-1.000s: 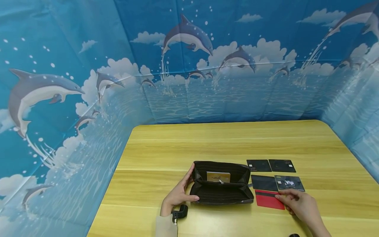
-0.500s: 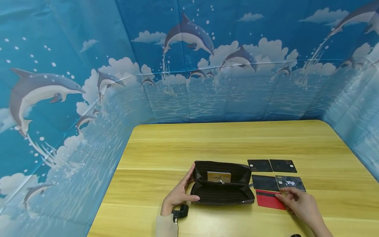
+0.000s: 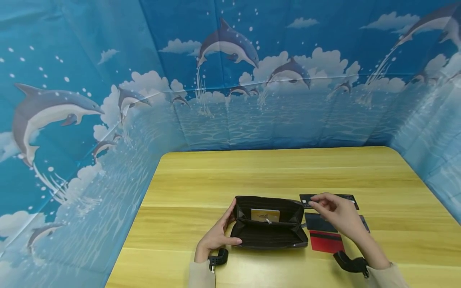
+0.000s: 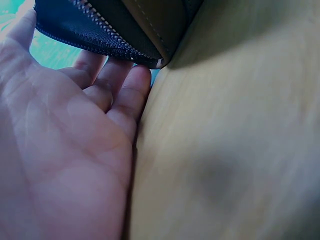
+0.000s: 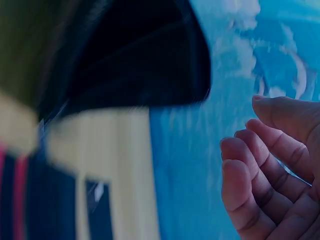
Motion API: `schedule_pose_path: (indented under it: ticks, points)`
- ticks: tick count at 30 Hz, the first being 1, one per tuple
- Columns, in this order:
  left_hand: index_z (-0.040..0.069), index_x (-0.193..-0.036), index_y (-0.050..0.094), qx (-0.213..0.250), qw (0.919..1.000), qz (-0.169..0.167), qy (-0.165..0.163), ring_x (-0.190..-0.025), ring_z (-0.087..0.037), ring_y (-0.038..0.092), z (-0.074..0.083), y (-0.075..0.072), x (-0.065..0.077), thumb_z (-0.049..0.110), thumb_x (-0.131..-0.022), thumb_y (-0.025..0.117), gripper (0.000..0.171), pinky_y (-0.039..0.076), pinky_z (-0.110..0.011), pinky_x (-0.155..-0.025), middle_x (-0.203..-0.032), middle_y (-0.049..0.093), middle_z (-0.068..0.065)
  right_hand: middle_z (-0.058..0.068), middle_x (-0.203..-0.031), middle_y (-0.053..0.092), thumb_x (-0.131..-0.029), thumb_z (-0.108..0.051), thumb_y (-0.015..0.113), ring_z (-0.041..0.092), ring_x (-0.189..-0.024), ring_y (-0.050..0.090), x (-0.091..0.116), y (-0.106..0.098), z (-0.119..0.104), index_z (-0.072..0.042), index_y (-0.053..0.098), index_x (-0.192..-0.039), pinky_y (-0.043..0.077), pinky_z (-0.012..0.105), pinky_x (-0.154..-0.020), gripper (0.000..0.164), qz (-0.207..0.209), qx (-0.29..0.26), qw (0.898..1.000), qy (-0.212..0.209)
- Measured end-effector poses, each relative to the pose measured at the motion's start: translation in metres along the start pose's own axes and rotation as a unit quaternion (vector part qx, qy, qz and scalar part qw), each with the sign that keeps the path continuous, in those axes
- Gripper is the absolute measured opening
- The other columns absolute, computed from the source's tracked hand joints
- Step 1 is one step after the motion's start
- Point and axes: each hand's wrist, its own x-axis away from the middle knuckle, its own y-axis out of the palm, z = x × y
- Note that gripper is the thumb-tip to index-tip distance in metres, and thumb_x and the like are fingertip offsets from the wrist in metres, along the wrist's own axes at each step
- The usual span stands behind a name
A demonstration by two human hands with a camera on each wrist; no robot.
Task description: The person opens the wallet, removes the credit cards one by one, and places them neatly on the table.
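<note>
Wallet [image 3: 270, 236] | left hand [image 3: 217, 236] grips left end | right hand [image 3: 340, 213] rightward, thumb apart from fingers

Left hand [image 3: 216, 237] spread wide at the lower middle of the frame, right hand [image 3: 340, 212] loosely bent at the lower right.
In the head view, the left wrist [image 3: 201, 253] rises from a pale sleeve [image 3: 201, 275] at the bottom edge; the thumb [image 3: 233, 241] points right and the index finger [image 3: 229, 211] slants up and right, well apart. Its own wrist view shows the palm filling the left side, three fingers bent near the top. The right forearm [image 3: 369, 245] slants up and left from the lower right, index and thumb tips near each other. In the right wrist view, the thumb sits above four curled fingers, a gap between them.
</note>
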Motion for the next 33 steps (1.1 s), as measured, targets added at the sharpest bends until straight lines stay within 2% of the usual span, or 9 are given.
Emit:
schedule_pose_path:
  ticks: [5, 9, 15, 19, 24, 27, 30, 31, 33]
  points:
    - [0.007, -0.153, -0.001, 0.000, 1.0000, -0.004, 0.006, -0.140, -0.029, 0.012, -0.002, 0.000, 0.000, 0.005, -0.081, 0.075, 0.105, 0.019, -0.056, -0.107, -0.158, -0.004, -0.010, -0.005, -0.075, 0.063, -0.090, -0.021, 0.068, 0.016, -0.060, 0.058, -0.023, 0.017, -0.023, -0.016, 0.068, -0.095, 0.047, 0.025, -0.051, 0.007, -0.039, -0.036, 0.998, -0.032]
    - [0.008, -0.153, -0.001, -0.001, 0.9999, -0.003, 0.011, -0.141, -0.027, 0.013, -0.010, 0.000, 0.000, 0.008, -0.081, 0.076, 0.106, 0.019, -0.056, -0.107, -0.158, -0.004, -0.009, -0.004, -0.077, 0.064, -0.090, -0.025, 0.067, 0.012, -0.062, 0.058, -0.034, 0.031, -0.037, -0.019, 0.067, -0.093, 0.048, 0.026, -0.054, 0.007, -0.092, -0.047, 0.993, -0.055]
    - [0.018, -0.154, -0.001, -0.018, 0.9998, 0.004, 0.006, -0.142, -0.023, 0.010, -0.028, 0.000, 0.001, 0.016, -0.080, 0.079, 0.109, 0.021, -0.049, -0.109, -0.158, -0.005, -0.001, -0.009, -0.074, 0.062, -0.090, -0.023, 0.067, 0.002, -0.061, 0.054, -0.037, 0.048, -0.046, -0.020, 0.069, -0.087, 0.048, 0.024, -0.055, 0.005, -0.148, -0.010, 0.984, -0.094]
    - [0.022, -0.154, 0.000, -0.018, 0.9998, 0.010, -0.007, -0.141, -0.024, 0.011, -0.031, -0.001, 0.002, 0.020, -0.079, 0.080, 0.110, 0.022, -0.043, -0.110, -0.158, -0.004, 0.000, -0.016, -0.068, 0.058, -0.089, -0.024, 0.069, -0.001, -0.055, 0.048, -0.036, 0.056, -0.045, -0.019, 0.072, -0.085, 0.042, 0.022, -0.050, 0.007, -0.147, 0.041, 0.982, -0.115]
    - [0.024, -0.154, 0.001, -0.017, 0.9996, 0.013, -0.020, -0.141, -0.024, 0.014, -0.031, -0.001, 0.002, 0.021, -0.079, 0.080, 0.109, 0.022, -0.040, -0.110, -0.158, -0.002, 0.000, -0.022, -0.063, 0.052, -0.086, -0.026, 0.071, -0.005, -0.050, 0.042, -0.034, 0.066, -0.040, -0.022, 0.072, -0.081, 0.038, 0.023, -0.046, 0.006, -0.121, 0.093, 0.978, -0.141]
    - [0.025, -0.154, 0.001, -0.017, 0.9995, 0.015, -0.024, -0.141, -0.023, 0.014, -0.031, -0.001, 0.003, 0.022, -0.079, 0.079, 0.109, 0.023, -0.041, -0.110, -0.158, -0.002, 0.001, -0.024, -0.060, 0.050, -0.084, -0.025, 0.074, -0.006, -0.048, 0.039, -0.032, 0.072, -0.037, -0.022, 0.072, -0.080, 0.050, 0.041, -0.065, 0.005, -0.103, 0.117, 0.975, -0.158]
    - [0.026, -0.154, 0.002, -0.019, 0.9992, 0.016, -0.033, -0.141, -0.022, 0.013, -0.030, -0.001, 0.003, 0.022, -0.079, 0.080, 0.109, 0.022, -0.041, -0.110, -0.158, -0.002, 0.002, -0.024, -0.058, 0.048, -0.083, -0.024, 0.075, -0.005, -0.046, 0.035, -0.031, 0.077, -0.037, -0.021, 0.073, -0.081, 0.045, 0.057, -0.075, 0.004, -0.086, 0.136, 0.973, -0.163]
    - [0.026, -0.154, 0.002, -0.018, 0.9990, 0.015, -0.038, -0.141, -0.022, 0.013, -0.030, -0.001, 0.002, 0.021, -0.078, 0.080, 0.109, 0.022, -0.041, -0.110, -0.158, -0.002, 0.003, -0.024, -0.057, 0.047, -0.083, -0.024, 0.075, -0.004, -0.046, 0.033, -0.030, 0.078, -0.037, -0.020, 0.074, -0.082, 0.044, 0.057, -0.077, 0.004, -0.082, 0.141, 0.973, -0.162]
    - [0.026, -0.154, 0.001, -0.018, 0.9988, 0.012, -0.044, -0.141, -0.023, 0.013, -0.029, -0.001, 0.002, 0.019, -0.078, 0.080, 0.110, 0.020, -0.044, -0.110, -0.158, -0.003, 0.003, -0.024, -0.057, 0.046, -0.083, -0.024, 0.075, -0.003, -0.045, 0.031, -0.029, 0.079, -0.038, -0.020, 0.074, -0.084, 0.043, 0.046, -0.070, 0.004, -0.076, 0.149, 0.973, -0.157]
